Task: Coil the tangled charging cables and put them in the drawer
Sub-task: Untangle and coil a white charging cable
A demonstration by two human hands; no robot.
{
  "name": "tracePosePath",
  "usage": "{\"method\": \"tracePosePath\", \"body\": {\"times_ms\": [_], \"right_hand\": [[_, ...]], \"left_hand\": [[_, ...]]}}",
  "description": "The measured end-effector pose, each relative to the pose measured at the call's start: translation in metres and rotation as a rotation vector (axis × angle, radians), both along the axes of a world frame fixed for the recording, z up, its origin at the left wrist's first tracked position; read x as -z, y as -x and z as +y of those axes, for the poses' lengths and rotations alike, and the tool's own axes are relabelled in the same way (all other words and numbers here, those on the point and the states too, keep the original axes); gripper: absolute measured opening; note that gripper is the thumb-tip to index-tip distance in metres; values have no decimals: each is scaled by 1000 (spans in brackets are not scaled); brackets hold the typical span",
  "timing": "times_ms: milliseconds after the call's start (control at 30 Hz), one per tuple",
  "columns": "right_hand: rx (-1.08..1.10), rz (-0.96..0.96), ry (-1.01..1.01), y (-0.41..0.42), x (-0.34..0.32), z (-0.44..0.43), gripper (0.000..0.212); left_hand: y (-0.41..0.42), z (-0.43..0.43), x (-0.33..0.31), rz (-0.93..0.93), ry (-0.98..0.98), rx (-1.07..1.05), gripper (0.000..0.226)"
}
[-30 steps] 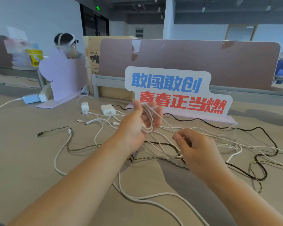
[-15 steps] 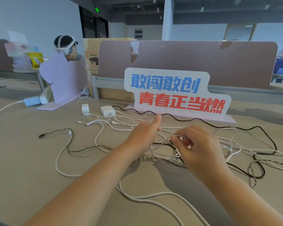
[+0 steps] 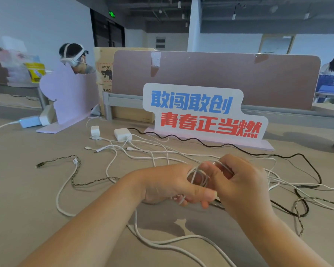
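1. I saw my left hand [image 3: 162,184] curled round a small coil of white cable [image 3: 198,175], thumb across the loops.
2. My right hand [image 3: 239,182] met it, apparently pinching a strand of that coil; the grip was partly hidden.
3. A braided cable [image 3: 75,170], a black cable [image 3: 307,162] and more white ones lay tangled on the worktop [image 3: 27,189] around both hands, before a lettered sign [image 3: 201,114].

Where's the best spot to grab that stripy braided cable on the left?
Pinch the braided cable just behind its plug, coming straight down from above. That end lies flat and alone on the desk, with nothing crossing it. Farther right a white cable lies against it, and then it runs into the tangle.
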State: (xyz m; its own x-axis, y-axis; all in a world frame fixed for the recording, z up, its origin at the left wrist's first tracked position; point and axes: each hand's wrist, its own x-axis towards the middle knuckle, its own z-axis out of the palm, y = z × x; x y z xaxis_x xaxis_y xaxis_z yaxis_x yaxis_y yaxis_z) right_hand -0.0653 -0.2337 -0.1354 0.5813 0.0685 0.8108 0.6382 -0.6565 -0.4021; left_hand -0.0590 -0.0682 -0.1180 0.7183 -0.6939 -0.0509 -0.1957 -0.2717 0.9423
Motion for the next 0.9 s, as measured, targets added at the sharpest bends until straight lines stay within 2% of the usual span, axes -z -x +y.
{"method": "tracePosePath", "body": {"times_ms": [67, 167, 233, 333, 433, 533, 633, 700, 767, 833, 900], "right_hand": [[-33, 17, -44, 4, 0, 2, 35], [-60, 47, -90, 4, 1, 1, 35], [-58, 42, -85, 3, 0, 1, 37], [-65, 58, -114, 0, -1, 1, 41], [-84, 111, -93, -1, -1, 2, 28], [-90, 190, -72, -1, -1, 4, 25], [-8, 356, -4, -6, -3, 0, 40], [18, 428, 26, -11, -4, -4, 43], [-1, 408, 39, -12, -3, -7, 37], [-33, 314, 61, -11, -1, -7, 24], [-59, 188, 81, -11, 1, -6, 13]], "left_hand": [[1, -2, 1, -16, -48, 15, 34], [4, -6, -1, -65, -42, -36, 40], [1, -3, -4, -86, 50, -138, 47], [-9, 8, -7, -86, 273, -399, 49], [-15, 12, -8, -52, 461, -585, 52], [-12, 4, -10, 95, 727, -579, 50], [-12, 12, -20, 240, 1143, -581, 46], [-15, 25, -25, 253, 1336, -647, 45], [-21, 31, -24, 276, 1353, -709, 49], [-27, 30, -21, 300, 1278, -782, 49], [-29, 26, -15, 226, 1013, -888, 47]]}}
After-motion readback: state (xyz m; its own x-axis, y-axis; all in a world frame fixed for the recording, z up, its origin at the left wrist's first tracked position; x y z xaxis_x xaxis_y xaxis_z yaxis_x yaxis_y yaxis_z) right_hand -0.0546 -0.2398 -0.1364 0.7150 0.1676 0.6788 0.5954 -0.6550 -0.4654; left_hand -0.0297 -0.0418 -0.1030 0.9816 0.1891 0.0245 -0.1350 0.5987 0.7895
